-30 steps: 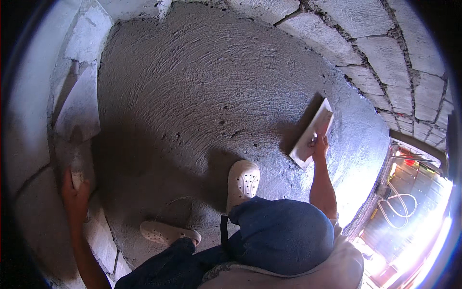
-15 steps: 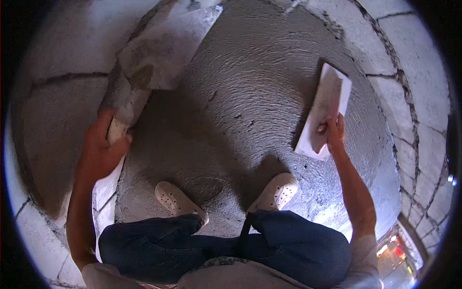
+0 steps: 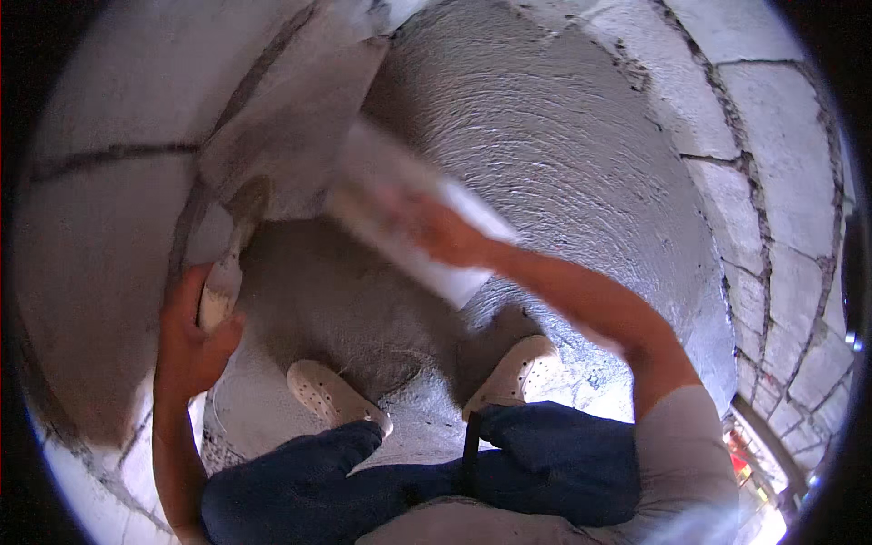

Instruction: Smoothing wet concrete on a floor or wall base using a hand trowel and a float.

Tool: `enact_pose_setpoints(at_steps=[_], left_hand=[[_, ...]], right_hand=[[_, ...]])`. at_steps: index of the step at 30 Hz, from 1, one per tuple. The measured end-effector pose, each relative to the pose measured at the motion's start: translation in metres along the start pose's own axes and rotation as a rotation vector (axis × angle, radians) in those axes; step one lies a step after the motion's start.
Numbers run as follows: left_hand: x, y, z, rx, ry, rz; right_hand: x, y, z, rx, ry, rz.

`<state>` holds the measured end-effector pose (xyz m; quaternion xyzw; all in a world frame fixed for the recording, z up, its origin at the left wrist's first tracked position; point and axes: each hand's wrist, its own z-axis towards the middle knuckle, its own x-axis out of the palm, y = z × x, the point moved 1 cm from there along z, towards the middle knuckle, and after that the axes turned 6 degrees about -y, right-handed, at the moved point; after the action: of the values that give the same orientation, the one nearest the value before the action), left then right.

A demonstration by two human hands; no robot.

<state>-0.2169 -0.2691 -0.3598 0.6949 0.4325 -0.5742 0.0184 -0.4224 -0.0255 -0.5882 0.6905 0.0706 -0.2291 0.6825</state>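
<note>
My left hand [image 3: 195, 341] is wrapped round the pale, mortar-smeared handle of a trowel. The trowel's wide, flat blade [image 3: 291, 136] points away from me over the left edge of the wet grey mortar [image 3: 554, 118]. Across the middle reaches my right arm, and my right hand [image 3: 445, 234] grips the back of a rectangular finishing float [image 3: 445, 277]. The float is smeared by motion, tilted, with its far left end close beside the trowel blade. Whether they touch I cannot tell. Curved ridges mark the mortar's surface on the right.
Pale stone blocks [image 3: 113, 91] with dark joints border the mortar on the left; more stones [image 3: 772, 118] curve along the right. My perforated clogs [image 3: 322, 392] stand at the near side of the mortar. Bright, colourful items [image 3: 740, 463] show at the lower right.
My right hand has swung the float left from the right side of the mortar toward the trowel. My left hand and the trowel have come slightly nearer to me.
</note>
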Motion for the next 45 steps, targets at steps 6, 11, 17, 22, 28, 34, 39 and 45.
enact_pose_setpoints(at_steps=[6, 11, 17, 22, 28, 34, 39, 45], left_hand=[[0.006, -0.001, 0.004, 0.011, 0.052, -0.088], [0.004, -0.009, 0.005, 0.014, 0.049, -0.175], [0.003, -0.001, 0.008, 0.030, 0.031, -0.185], [0.002, 0.000, 0.008, 0.072, -0.014, -0.291], [-0.006, -0.008, 0.008, 0.040, 0.007, -0.300], [-0.009, -0.002, -0.002, 0.077, -0.056, -0.283], [-0.004, -0.006, 0.006, 0.125, -0.006, -0.306], [-0.001, -0.005, 0.002, 0.142, -0.079, -0.217]], right_hand=[[0.044, 0.081, 0.018, 0.434, 0.552, -0.107], [-0.026, -0.018, 0.036, 0.073, -0.138, -0.255], [-0.158, -0.021, -0.017, 0.572, -0.509, -0.372], [-0.175, -0.012, -0.035, 0.515, -0.412, -0.211], [-0.163, -0.026, 0.038, 0.693, -0.263, 0.069], [-0.084, -0.033, 0.046, 0.372, -0.023, 0.076], [0.034, 0.021, -0.012, 0.076, 0.291, -0.008], [0.034, 0.079, -0.028, 0.317, 0.653, -0.188]])
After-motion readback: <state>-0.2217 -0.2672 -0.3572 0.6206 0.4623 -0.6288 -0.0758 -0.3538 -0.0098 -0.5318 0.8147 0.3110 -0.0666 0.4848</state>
